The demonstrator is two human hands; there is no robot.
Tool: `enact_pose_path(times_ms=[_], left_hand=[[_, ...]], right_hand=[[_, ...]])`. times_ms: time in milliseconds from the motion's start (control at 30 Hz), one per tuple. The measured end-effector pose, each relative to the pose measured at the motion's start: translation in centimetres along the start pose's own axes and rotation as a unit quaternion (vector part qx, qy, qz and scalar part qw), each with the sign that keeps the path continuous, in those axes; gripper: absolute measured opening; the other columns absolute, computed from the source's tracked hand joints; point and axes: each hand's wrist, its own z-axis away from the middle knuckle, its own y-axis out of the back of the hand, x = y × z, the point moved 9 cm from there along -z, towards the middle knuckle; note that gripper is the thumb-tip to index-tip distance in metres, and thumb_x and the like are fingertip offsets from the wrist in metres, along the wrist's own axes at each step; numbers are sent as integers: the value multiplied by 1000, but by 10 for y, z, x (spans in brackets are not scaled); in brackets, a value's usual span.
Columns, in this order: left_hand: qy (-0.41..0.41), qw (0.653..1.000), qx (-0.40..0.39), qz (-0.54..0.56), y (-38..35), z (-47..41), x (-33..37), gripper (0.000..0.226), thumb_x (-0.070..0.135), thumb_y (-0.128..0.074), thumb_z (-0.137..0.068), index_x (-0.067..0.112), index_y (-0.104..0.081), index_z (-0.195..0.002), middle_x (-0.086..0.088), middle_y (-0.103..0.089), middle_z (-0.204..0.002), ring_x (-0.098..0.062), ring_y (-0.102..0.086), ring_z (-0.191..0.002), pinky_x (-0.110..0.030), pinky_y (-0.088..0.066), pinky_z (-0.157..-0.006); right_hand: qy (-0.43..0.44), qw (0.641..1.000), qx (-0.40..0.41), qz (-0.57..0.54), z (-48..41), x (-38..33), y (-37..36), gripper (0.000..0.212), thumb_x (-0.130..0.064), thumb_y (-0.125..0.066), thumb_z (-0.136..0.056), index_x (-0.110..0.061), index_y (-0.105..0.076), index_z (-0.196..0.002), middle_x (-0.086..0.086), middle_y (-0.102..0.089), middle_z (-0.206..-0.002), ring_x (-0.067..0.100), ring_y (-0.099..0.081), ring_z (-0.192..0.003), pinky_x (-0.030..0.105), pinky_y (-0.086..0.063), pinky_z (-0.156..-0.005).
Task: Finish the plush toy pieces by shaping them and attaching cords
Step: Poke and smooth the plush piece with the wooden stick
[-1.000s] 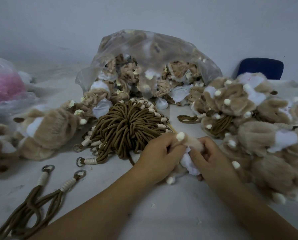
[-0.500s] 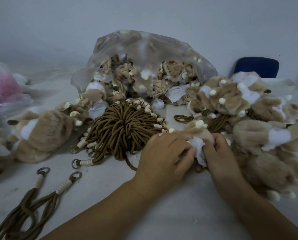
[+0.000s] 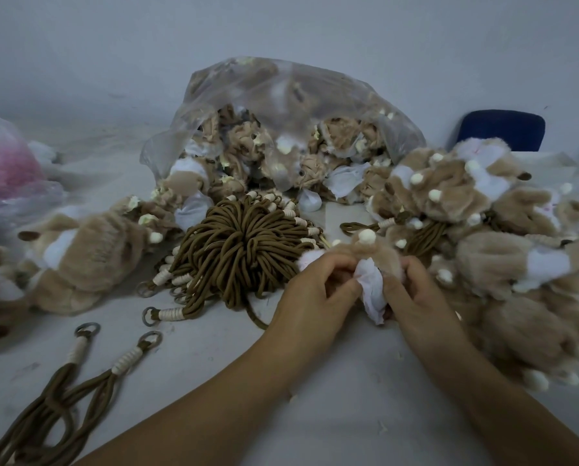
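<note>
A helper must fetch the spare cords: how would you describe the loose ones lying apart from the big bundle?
Find the clear plastic bag of plush pieces at the back; in front of it sits a round bundle of brown cords. Nearer, to its left, the loose cords lie stretched out alone, showing two cream-wrapped ring ends.

Dim plain white wall [image 3: 315, 35]; blue chair back [image 3: 501, 129] at right.
</note>
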Motion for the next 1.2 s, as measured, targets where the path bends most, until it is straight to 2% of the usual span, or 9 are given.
enact_pose_path(times_ms=[233, 367, 433, 533, 667, 767, 867, 1067, 1200], left_hand=[[-118, 990, -18, -78, -4, 2, 14, 18, 16, -62, -96, 20, -72, -111, 24, -62, -104, 9, -54, -103, -9, -40, -88], [-128, 981, 3, -143, -4, 4, 10, 27, 21, -53, -97, 23, -72, -116, 5, -67, -114, -8, -58, -109, -36, -49, -93], [-133, 981, 10, -138, -4, 5, 13, 26, 22, -52, -98, 24, -71, -116, 6, -66, -115, -8, -58, -112, -37, -50, -91], [-149, 979, 20, -141, -3, 7, 18, 22, 22, -55, -100, 21, -72, -113, 9, -66, -111, -3, -58, -108, -31, -50, -90], [-127, 986, 44, -95, 5, 5, 16, 15, 17, -56, -98, 18, -70, -103, 19, -66, -95, 3, -58, -93, -10, -45, -80], [-59, 995, 47, -73, 7, 2, 4, 5, 23, -62, -95, 28, -63, -95, 19, -60, -80, 0, -56, -76, -15, -47, -64], [-59, 991, 40, -110, 7, -1, 4, 5, 28, -64, -94, 25, -64, -98, 14, -55, -85, -1, -51, -78, -14, -44, -66], [-40, 986, 19, -161, 5, -4, 3, 9, 30, -63, -94, 32, -57, -87, 14, -48, -79, 4, -46, -75, -7, -37, -65], [-7, 996, 26, -80, 7, -3, -4, 16, 28, -67, -90, 31, -57, -78, 15, -48, -71, 2, -45, -66, -10, -39, -62]], right_hand=[[-30, 999, 2, 21, -1, 1, -1, 17, -30, -56, -92, -26, -58, -76, -15, -63, -57, -8, -58, -55, 6, -44, -52], [-87, 992, -43, -77, -1, 9, -14, 23, -40, -45, -97, -35, -62, -82, -2, -66, -81, 30, -63, -88, 53, -51, -87], [-25, 996, -72, -35, 2, -3, -17, 28, -65, -47, -81, -41, -62, -75, -3, -66, -77, 23, -64, -82, 38, -54, -79], [7, 998, -56, 34, 5, -7, -11, 34, -66, -46, -80, -37, -59, -69, -3, -63, -61, 5, -60, -59, 15, -47, -57], [-28, 999, -19, 22, 2, 2, -5, 24, -44, -52, -94, -35, -64, -76, 2, -65, -61, 10, -61, -57, 24, -51, -51], [-26, 999, -38, 26, 6, -2, -10, 26, -52, -51, -85, -30, -61, -76, 2, -60, -58, 12, -56, -54, 28, -50, -50], [-12, 998, -51, 45, 9, -6, -12, 32, -54, -53, -83, -23, -56, -73, 0, -53, -54, 11, -51, -51, 28, -45, -50], [8, 995, -44, 86, 9, -10, -13, 31, -29, -55, -93, -29, -52, -62, -9, -48, -50, 4, -43, -48, 19, -37, -46], [-1, 996, -44, 76, 10, -10, -12, 32, -26, -54, -93, -29, -51, -61, -8, -47, -48, 5, -43, -47, 18, -36, -44]])
